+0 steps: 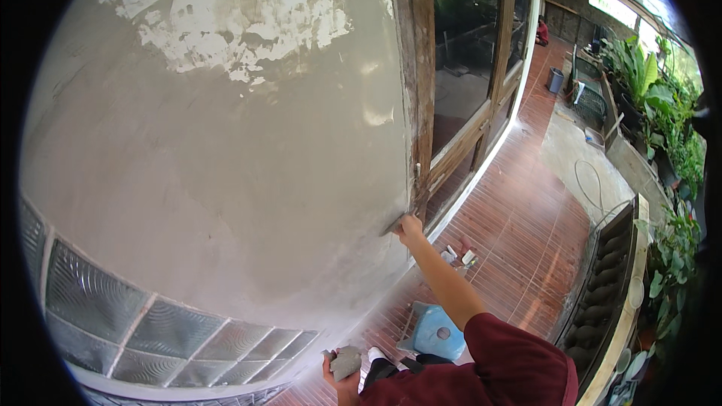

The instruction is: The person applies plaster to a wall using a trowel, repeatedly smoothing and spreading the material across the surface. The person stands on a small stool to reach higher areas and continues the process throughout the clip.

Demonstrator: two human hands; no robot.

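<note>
My right hand is reached out to the wall's right edge, beside the wooden door frame. Its fingers are closed on a putty knife; only a short stretch of the grey blade shows, touching the wall. Low in front of my body, my left hand grips a grey plaster-smeared piece, probably a small board; its exact kind is hidden. Smooth grey-beige plaster covers most of the wall, with patchy white areas higher up.
Glass blocks line the wall's lower left. A blue plastic stool stands by my feet on red floor tiles, with small items beyond it. A dark baluster railing and plants run along the right. A grey bin stands farther off.
</note>
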